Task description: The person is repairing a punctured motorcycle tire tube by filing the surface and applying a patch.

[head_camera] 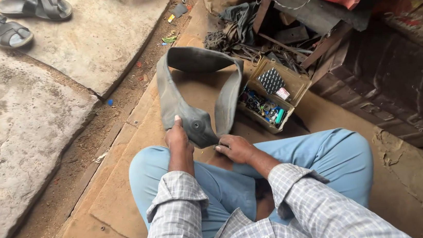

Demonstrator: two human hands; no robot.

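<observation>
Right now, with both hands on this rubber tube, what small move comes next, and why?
Probably slide the right hand along the flattened grey rubber inner tube to press the fold flat: the left hand already pins its near end on the knee, while the loop lies slack on the brown cardboard.

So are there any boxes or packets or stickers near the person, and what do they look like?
Small open cardboard box: on the floor just right of the grey rubber tube, tan, rectangular, full of small parts.
Dark checkered packet: inside that box, roughly square, black with pale dots.
Small pale label or packet: inside the box, whitish with a pink touch; too small to tell more.
No signs or screens.
</observation>
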